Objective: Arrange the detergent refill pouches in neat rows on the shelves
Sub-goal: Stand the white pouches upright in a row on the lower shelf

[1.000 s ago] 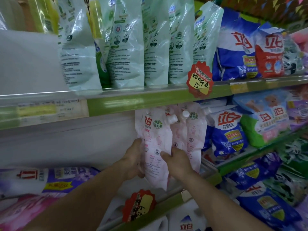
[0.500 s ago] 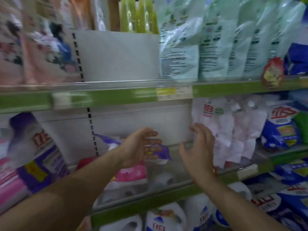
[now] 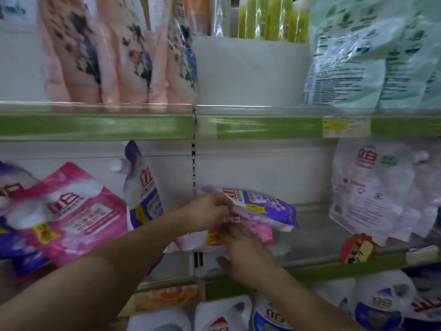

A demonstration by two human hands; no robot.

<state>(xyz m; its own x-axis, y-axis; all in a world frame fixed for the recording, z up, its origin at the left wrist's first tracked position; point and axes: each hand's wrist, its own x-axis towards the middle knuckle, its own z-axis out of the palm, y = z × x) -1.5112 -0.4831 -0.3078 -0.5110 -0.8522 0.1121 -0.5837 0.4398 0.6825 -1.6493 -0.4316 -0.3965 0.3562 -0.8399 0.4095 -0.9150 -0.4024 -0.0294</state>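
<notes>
1. You have two pouches lying flat mid-shelf: a purple pouch point(image 3: 265, 206) stacked on a pink pouch point(image 3: 250, 231).
2. Bare shelf point(image 3: 317, 237) lies open to their right, before the white pouches point(image 3: 372, 187).
3. Your left hand point(image 3: 207, 211) pinches the purple pouch's edge; your right hand point(image 3: 243, 249) curls on the pink one.
</notes>
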